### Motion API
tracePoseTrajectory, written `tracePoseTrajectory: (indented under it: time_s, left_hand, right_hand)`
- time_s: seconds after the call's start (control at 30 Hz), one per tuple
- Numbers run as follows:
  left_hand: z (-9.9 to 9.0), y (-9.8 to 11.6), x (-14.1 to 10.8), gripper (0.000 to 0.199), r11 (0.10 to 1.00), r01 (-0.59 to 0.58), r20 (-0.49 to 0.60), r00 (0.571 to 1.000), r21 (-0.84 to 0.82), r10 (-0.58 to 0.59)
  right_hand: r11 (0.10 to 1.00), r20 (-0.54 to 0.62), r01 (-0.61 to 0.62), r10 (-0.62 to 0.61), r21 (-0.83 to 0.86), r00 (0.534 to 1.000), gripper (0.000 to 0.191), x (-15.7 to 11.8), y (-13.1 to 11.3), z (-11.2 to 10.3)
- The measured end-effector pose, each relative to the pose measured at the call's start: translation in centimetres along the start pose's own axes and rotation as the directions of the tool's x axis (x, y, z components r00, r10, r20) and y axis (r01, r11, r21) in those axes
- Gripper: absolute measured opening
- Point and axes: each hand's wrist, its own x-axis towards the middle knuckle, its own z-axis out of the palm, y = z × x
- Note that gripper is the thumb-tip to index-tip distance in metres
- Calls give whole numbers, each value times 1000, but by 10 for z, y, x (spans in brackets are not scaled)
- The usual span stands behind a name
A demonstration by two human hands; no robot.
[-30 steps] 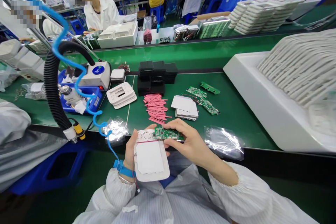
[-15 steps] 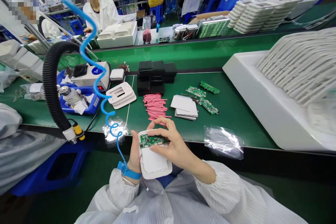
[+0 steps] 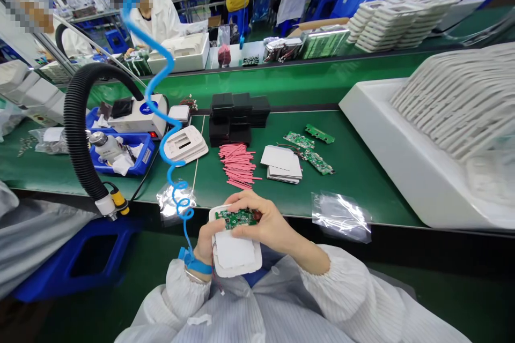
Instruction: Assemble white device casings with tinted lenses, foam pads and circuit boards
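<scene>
My left hand [image 3: 206,239] holds a white plastic housing [image 3: 253,269] at its left edge, thumb bent over the rim onto the board. A green circuit board [image 3: 236,218] lies across the upper part of the housing. Gripping the board's right end is my right hand [image 3: 270,223], with its thumb at the lower edge and fingers over the top. Below the board, a flat white pad [image 3: 233,251] covers the inside of the housing. A thin wire with a small white plug hangs beneath. A blue wrist strap [image 3: 196,262] circles my left wrist.
Pink sleeves [image 3: 238,166], white pads [image 3: 282,163], loose circuit boards [image 3: 317,162] and black blocks [image 3: 231,118] lie on the green bench. A coiled blue cord [image 3: 161,64] and a black hose [image 3: 74,123] stand left. A white bin [image 3: 382,171] of housings is right.
My left thumb has moved from beside the housing onto the board's left end. My right fingers have come down closer over the board. The coiled cord has swung right.
</scene>
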Motion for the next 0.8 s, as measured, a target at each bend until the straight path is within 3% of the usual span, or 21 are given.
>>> tracePoseTrajectory:
  time_s: [0.1, 0.2, 0.27, 0.33, 0.37, 0.43, 0.5, 0.57, 0.63, 0.7, 0.8]
  left_hand:
    - [1, 5, -3, 69, 997, 50, 79, 995, 50, -54]
    - [0, 17, -4, 74, 942, -11, 89, 996, 336, -21]
    - [-1, 27, -6, 81, 778, -98, 72, 995, 621, 68]
    - [0, 35, -8, 84, 547, -136, 105, 991, 826, 88]
    - [1, 38, -9, 80, 456, -155, 136, 988, 876, 73]
    - [1, 41, -10, 66, 379, -205, 186, 979, 902, 87]
    - [-1, 42, -9, 55, 420, -217, 133, 966, 881, 222]
    - [-6, 44, -6, 53, 506, -187, -28, 921, 842, 388]
    - [-12, 47, -3, 52, 571, -196, -151, 851, 797, 503]
    - [-15, 50, -1, 50, 599, -242, -186, 806, 763, 562]
    - [-12, 51, 1, 46, 619, -275, -190, 793, 736, 579]
  right_hand:
    - [992, 86, -124, 125, -14, 988, 21, -4, -7, -5]
    - [978, 84, -188, 195, -87, 977, 12, -7, -18, -11]
    - [969, 81, -182, 197, -166, 977, 7, -7, -24, -13]
    - [951, 108, -185, 217, -249, 970, 10, -6, -27, -11]
    - [939, 113, -183, 223, -291, 968, 13, -5, -27, -9]
    - [914, 51, -137, 169, -382, 984, 16, -3, -25, -7]
    - [871, -59, -42, 15, -490, 998, 19, -2, -24, -9]
    - [812, -98, 55, -137, -580, 986, 18, -4, -23, -14]
    - [764, -16, 133, -185, -632, 983, 21, -9, -23, -21]
    - [728, 100, 191, -166, -658, 981, 29, -17, -22, -23]
    - [725, 195, 254, -167, -640, 967, 29, -26, -21, -16]
